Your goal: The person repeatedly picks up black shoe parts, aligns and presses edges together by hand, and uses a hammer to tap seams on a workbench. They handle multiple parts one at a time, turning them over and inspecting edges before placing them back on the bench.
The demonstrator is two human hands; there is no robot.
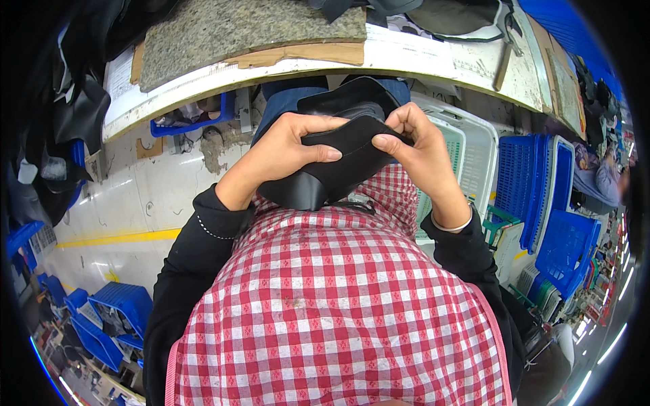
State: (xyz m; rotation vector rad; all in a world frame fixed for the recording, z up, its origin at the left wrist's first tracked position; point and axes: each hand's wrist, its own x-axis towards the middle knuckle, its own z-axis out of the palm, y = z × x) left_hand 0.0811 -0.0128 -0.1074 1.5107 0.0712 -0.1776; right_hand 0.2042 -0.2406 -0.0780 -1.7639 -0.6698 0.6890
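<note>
**Both hands on black shoe upper, held above lap**

Far left: blue plastic crates (118, 304) on the floor. Your left hand (288, 145) has its grip clenched on the black leather shoe upper (338, 159), thumb lying across the top edge. The piece sits between both hands, over your red checked apron (338, 304), just below the worktop (271, 68) edge. Your right hand (420, 152) pinches its right edge, grip closed on it. Right: white basket (474, 149), then more blue baskets (535, 176).

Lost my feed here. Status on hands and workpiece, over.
Left hand and right hand both gripping the black leather piece above the checked apron. Nothing blocking it.
</note>
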